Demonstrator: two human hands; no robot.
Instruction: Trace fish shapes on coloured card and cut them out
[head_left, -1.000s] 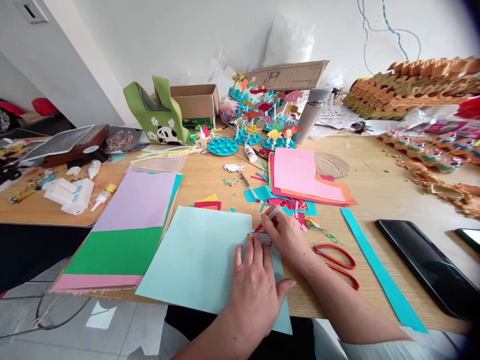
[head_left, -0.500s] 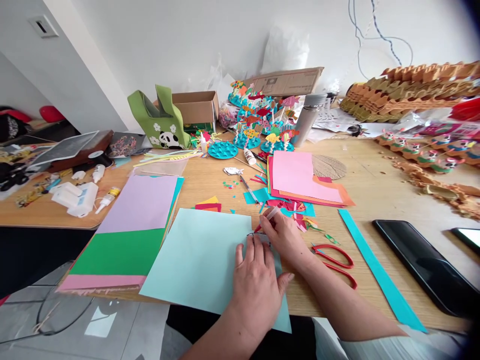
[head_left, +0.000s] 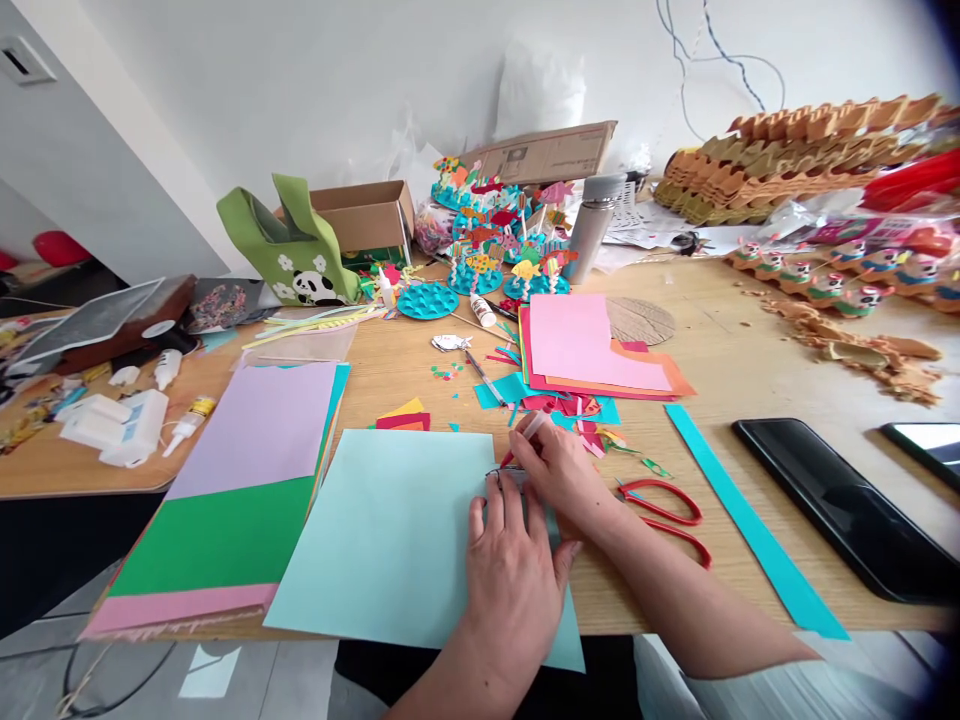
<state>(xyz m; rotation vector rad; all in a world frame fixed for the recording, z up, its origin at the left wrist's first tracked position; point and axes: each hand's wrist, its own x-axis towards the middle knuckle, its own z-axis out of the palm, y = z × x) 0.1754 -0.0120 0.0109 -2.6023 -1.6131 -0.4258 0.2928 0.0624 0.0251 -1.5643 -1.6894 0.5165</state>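
My right hand (head_left: pixel 559 465) is closed around a marker (head_left: pixel 534 425) with a red tip and a pale, see-through barrel. The tip points down at a small dark-outlined piece (head_left: pixel 493 472) near the top right of a pale blue paper sheet (head_left: pixel 390 530). Spread flat over the sheet, my left hand (head_left: pixel 514 575) presses with its fingertips on that piece and covers most of it. Red-handled scissors (head_left: pixel 670 520) lie on the table just right of my right wrist.
Coloured paper sheets (head_left: pixel 217 550) lie left, a pink-topped stack (head_left: pixel 566 340) beyond my hands. Paper scraps, a pen (head_left: pixel 486 378) and a white fish cutout (head_left: pixel 450 342) lie between. A turquoise strip (head_left: pixel 750 520) and black phone (head_left: pixel 840 505) are right; a grey bottle (head_left: pixel 596 230) stands behind.
The camera view has turned slightly to the right, so the table things sit further left. The marker has shifted slightly left along the small piece; my left hand stays put on the sheet.
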